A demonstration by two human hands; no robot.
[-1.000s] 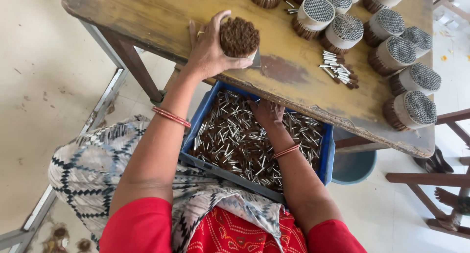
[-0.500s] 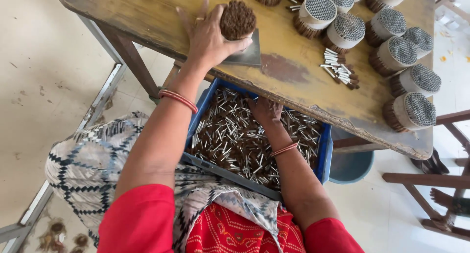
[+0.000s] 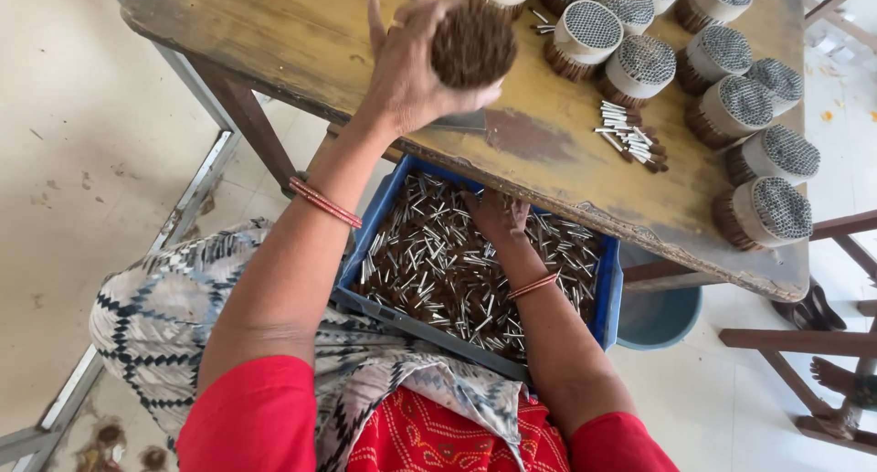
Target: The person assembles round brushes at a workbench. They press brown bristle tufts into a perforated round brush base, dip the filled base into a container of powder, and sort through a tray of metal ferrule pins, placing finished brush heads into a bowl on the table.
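My left hand is raised over the worn wooden table and grips a round brown bundle of thin sticks, seen end-on. My right hand reaches down into a blue plastic crate on my lap, its fingers buried in several loose brown-and-white sticks; what it holds is hidden. A small pile of loose sticks lies on the table.
Several finished round bundles wrapped in white paper stand along the table's far and right side. A flat grey plate lies under my left hand. A teal bucket sits below the table. A person's bare foot rests near wooden furniture at right.
My left hand has carried the brown bundle farther across the table, away from me. My right hand stays in the crate.
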